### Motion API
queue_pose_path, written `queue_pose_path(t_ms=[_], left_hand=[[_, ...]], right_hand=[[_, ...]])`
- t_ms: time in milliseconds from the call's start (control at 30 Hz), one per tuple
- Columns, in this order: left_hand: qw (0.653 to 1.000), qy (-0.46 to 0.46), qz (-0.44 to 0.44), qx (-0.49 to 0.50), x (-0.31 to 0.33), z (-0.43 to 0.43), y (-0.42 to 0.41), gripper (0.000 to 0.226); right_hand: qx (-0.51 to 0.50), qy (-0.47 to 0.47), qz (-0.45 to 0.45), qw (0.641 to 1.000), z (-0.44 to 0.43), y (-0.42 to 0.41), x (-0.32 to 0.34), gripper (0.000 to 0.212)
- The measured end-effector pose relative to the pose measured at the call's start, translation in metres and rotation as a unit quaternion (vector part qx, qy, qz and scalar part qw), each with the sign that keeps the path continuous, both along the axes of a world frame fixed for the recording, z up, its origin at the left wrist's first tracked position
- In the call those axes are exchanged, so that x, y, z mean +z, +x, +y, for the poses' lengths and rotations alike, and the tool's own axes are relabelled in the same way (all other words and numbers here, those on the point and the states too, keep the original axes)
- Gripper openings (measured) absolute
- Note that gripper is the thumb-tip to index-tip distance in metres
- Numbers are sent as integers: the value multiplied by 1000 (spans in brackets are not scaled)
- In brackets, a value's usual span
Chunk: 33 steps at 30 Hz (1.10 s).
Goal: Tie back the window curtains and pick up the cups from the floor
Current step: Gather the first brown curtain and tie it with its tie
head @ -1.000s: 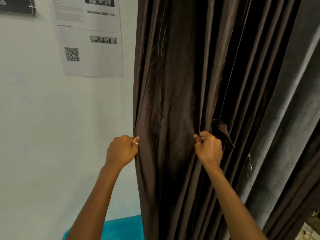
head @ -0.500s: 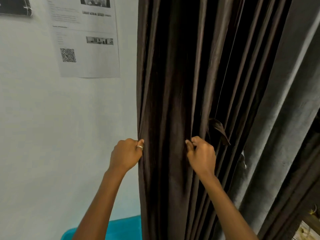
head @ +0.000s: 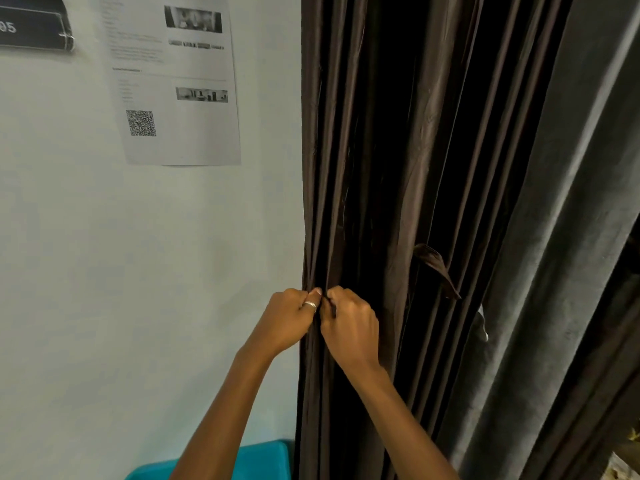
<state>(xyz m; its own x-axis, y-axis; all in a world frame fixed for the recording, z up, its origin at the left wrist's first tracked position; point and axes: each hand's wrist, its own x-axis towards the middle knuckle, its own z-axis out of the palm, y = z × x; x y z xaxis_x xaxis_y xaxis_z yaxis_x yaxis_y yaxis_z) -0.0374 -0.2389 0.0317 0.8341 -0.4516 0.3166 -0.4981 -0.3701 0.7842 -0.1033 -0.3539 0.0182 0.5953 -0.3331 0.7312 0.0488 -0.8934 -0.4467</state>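
Observation:
A dark brown pleated curtain hangs beside the pale wall. Its left edge is pinched by my left hand, which wears a silver ring. My right hand grips folds of the same curtain, knuckle to knuckle with the left hand. A brown fabric strap sticks out of the folds to the right of my hands, held by neither. A grey curtain hangs further right. No cups are in view.
A printed paper with a QR code and a black sign are stuck on the wall to the left. A turquoise object sits low against the wall under my arms.
My right hand has dragged its bunch of curtain folds leftward until it meets my left hand at the curtain's edge. The left hand has stayed about where it was.

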Motion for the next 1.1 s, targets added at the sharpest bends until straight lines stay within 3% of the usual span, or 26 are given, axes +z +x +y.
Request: queue_pose_path(t_ms=[133, 233, 500, 700, 833, 900, 967, 1100], left_hand=[[998, 25, 54, 12, 12, -2, -9, 82], [992, 113, -3, 49, 28, -7, -15, 94], [972, 189, -98, 101, 41, -20, -18, 52], [965, 199, -140, 92, 37, -17, -12, 52], [967, 191, -139, 95, 32, -13, -6, 54], [966, 190, -140, 102, 31, -11, -3, 55], [966, 187, -142, 105, 30, -10, -2, 56], [966, 189, -143, 102, 29, -5, 1, 57]], right_hand=[[-1, -4, 3, 1000, 2, 0, -3, 14], [5, 1, 2, 1000, 3, -1, -4, 10], [-11, -16, -19, 1000, 2, 3, -10, 9], [7, -34, -7, 999, -7, -1, -4, 14], [110, -24, 53, 992, -20, -10, 3, 4], [126, 3, 74, 989, -28, -13, 4, 19], [94, 29, 52, 994, -37, -16, 8, 29], [-79, 90, -106, 987, -49, -32, 26, 23]])
